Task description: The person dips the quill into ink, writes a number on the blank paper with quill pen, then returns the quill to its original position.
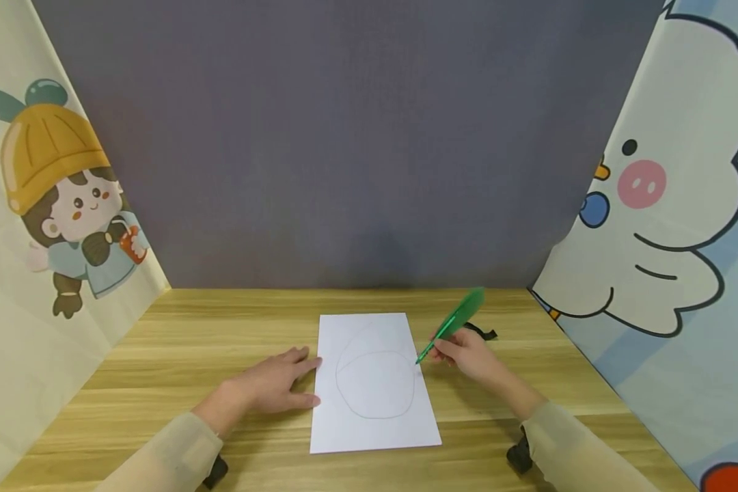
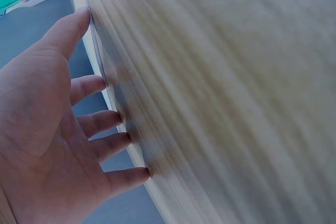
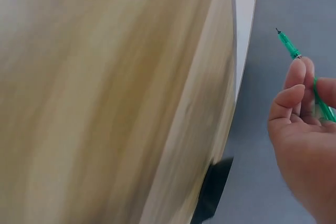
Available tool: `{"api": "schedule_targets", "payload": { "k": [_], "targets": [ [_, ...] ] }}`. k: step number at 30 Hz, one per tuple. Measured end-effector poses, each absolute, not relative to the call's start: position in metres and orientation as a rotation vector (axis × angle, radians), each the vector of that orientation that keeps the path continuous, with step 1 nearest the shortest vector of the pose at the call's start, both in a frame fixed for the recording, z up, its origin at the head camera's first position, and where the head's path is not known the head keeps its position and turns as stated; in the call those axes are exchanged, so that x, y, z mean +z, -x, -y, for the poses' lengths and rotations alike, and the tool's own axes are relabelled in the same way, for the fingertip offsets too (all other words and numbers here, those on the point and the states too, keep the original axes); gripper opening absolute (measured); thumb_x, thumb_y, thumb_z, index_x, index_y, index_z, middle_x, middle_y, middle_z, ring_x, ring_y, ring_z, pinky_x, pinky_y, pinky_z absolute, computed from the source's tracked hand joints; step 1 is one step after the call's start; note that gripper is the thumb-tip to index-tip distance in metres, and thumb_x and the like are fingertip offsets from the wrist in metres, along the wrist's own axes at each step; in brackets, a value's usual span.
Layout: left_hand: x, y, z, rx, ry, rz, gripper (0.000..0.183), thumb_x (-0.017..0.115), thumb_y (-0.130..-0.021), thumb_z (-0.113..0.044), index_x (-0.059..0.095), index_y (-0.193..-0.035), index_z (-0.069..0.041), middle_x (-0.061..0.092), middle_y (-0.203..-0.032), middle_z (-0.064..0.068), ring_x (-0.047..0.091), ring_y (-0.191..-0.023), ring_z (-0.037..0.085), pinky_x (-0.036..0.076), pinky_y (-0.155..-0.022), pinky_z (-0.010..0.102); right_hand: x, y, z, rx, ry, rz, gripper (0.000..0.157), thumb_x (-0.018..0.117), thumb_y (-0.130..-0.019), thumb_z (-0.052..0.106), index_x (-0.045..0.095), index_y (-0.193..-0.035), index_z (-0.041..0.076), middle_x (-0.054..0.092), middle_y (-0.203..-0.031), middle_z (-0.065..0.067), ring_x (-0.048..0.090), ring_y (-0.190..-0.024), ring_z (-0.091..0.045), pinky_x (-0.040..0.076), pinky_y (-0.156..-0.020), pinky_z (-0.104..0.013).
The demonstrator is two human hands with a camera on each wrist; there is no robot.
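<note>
A white sheet of paper (image 1: pixel 375 434) lies on the wooden table and carries a thin, faint round outline with a curved line rising above it at the upper left. My left hand (image 1: pixel 264 386) rests beside its left edge, fingers spread, with thumb and index fingertip right at the paper. In the left wrist view, that palm (image 2: pixel 47 114) shows straight fingers touching the tabletop. My right hand (image 1: pixel 472 359) pinches a green feather-shaped pen (image 1: pixel 455 321), its tip close to the paper's right edge. The right wrist view shows the pen's dark point (image 3: pixel 278 31) raised above the table surface.
The wooden table (image 1: pixel 209 328) ends at a dark grey panel (image 1: pixel 344 150). Printed cartoon curtains flank it at left (image 1: pixel 12 273) and right (image 1: pixel 682 225). A black strap (image 1: pixel 486 333) lies behind my right hand. Black bands show at both sleeves.
</note>
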State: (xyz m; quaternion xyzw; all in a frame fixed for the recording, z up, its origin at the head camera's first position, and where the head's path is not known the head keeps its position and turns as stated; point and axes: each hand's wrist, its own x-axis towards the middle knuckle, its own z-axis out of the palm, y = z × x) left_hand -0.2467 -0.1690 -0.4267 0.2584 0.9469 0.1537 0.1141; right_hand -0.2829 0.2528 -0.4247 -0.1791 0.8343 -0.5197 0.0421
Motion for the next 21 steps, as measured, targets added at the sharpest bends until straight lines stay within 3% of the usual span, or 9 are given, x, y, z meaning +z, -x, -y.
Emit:
{"api": "schedule_targets", "payload": {
  "k": [21],
  "targets": [
    [-0.428, 0.247, 0.171, 0.444, -0.764, -2.780, 0.086, 0.071, -0.101, -0.063, 0.047, -0.168, -0.014, 0.034, -0.176, 0.027, 0.034, -0.162, 0.052, 0.034, -0.129, 0.070, -0.421, 0.281, -0.298, -1.539, 0.478, -2.635, 0.038, 0.052, -0.117, 0.016, 0.060, -0.137, -0.016, 0.075, -0.110, -0.027, 0.071, -0.088, -0.020, 0.057, -0.073, -0.031]
  ]
}}
